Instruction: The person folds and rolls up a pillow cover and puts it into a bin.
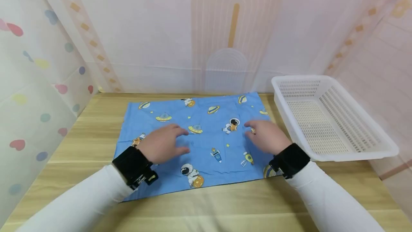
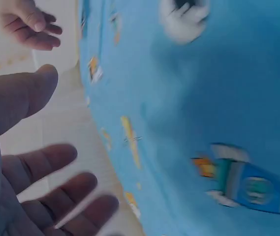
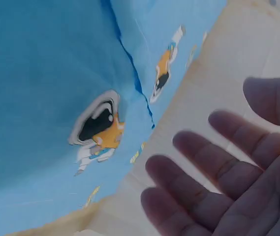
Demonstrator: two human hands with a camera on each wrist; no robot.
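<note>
Blue cloth (image 1: 200,149) – where does it lie from the fingers?

Below them. Flat on the counter (image 1: 77,142), long axis running left to right across the person. Slightly skewed: near edge comes closer to the body at the left end than at the right

And the hands?

Left hand (image 1: 164,144) over the left half, right hand (image 1: 267,136) over the right end. Fingertips aim inward, roughly at each other, with a stretch of fabric between

Gripping anything?

Nope, both released. Fingers parted, only slightly bent, nothing in them. Wrist views put them clear of the fabric, so I read hovering rather than touching

Which one's nearer an edge?

Right. Its fingertips are near the short right edge; the left ones are well in from theirs. Flip it for the middle – left is nearer

So what does the next move hinge on?

My call: both short edges lie outboard of the fingertips, so an edge pinch would ask more travel of the left

Room on the right?

Tighter. White basket (image 1: 357,157) stands just beside that end

Dark line (image 3: 138,86) in the right wrist view?

Can't tell if it's crease or seam
</note>
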